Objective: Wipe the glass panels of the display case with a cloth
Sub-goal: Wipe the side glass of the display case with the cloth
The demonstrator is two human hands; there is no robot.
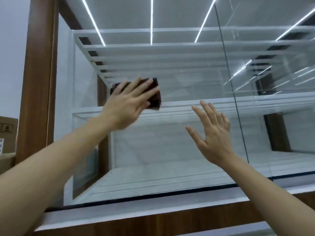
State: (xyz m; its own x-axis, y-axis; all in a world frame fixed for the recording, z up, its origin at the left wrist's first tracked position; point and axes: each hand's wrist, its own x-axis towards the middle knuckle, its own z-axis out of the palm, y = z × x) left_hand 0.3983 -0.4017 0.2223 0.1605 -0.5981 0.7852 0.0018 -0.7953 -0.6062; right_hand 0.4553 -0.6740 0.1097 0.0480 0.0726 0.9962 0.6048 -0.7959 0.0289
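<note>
cloth [154, 97]: half hidden under left hand [126, 106] | box [8, 137]: cut by left edge

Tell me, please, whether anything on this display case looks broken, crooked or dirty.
Nothing stands out. The glass panel shows no crack, the white shelves lie straight, and the left hand presses the dark cloth flat against the glass.

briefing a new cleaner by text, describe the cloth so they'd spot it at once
Start at the glass-fronted display case with its brown wooden post on the left. On the front glass near that post, the left hand presses a cloth flat. It is the only dark reddish-brown thing against pale glass and white shelves.
</note>
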